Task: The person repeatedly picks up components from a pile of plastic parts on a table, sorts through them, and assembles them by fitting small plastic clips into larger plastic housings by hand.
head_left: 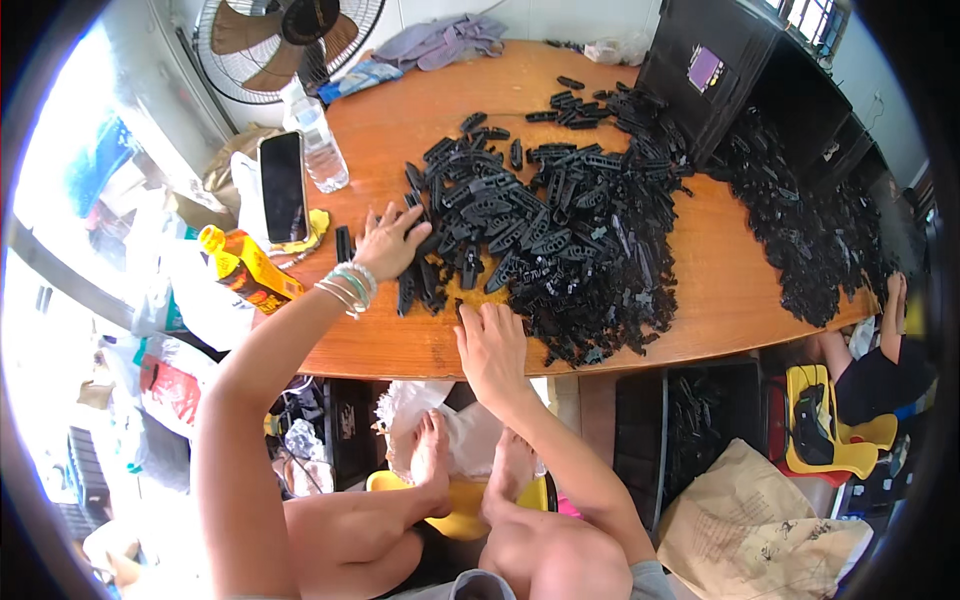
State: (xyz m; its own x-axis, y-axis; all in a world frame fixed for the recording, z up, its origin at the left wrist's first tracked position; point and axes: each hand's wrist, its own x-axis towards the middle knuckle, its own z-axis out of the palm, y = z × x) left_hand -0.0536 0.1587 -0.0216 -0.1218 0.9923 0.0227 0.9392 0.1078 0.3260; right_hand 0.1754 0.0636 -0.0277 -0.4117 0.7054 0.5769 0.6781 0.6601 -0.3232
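Observation:
A big heap of black plastic parts (555,215), long slotted ones mixed with small bits, covers the middle of the wooden table (430,350). At the heap's left edge rests my left hand (390,243), its fingers spread and touching the nearest long parts. Bracelets circle that wrist. My right hand (492,345) is at the table's front edge, below the heap, with fingers bent and close together. A dark bit shows by its fingertips, but what it holds is hidden.
Left of the heap are a phone (284,190), a clear water bottle (322,150) and a yellow-orange bottle (250,270). A fan (290,45) stands behind. Black crates (740,80) and a second pile (800,230) lie right, where another person's arm (890,320) shows.

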